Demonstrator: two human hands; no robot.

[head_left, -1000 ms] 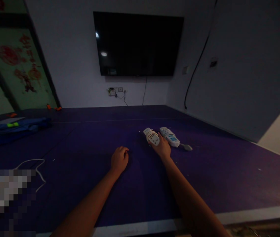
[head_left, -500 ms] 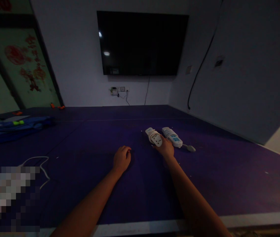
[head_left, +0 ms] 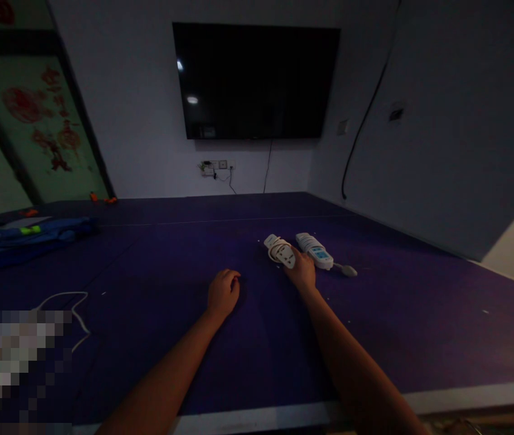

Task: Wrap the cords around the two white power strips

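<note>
My right hand (head_left: 302, 272) grips the near end of a white power strip (head_left: 285, 256) with its cord wound round it. The socket face of this strip is turned up towards me, and part of the grip is hidden behind the hand. Just right of it lies a second white power strip (head_left: 322, 257) with blue markings, also wrapped in its cord. Its plug (head_left: 349, 271) sticks out to the right on the purple surface. My left hand (head_left: 223, 294) rests on the surface further left, fingers curled in, apart from both strips, with nothing visible in it.
A white cable (head_left: 85, 320) loops beside a pixelated patch at the lower left. Blue cloth (head_left: 52, 232) lies at the far left, with small orange objects (head_left: 110, 200) behind. The purple table (head_left: 170, 254) reaches towards a wall with a television (head_left: 261, 84). A black cable (head_left: 360, 142) hangs right.
The whole view has shifted slightly. My right hand stays on the same power strip, which has turned a little, and my left hand keeps its place.
</note>
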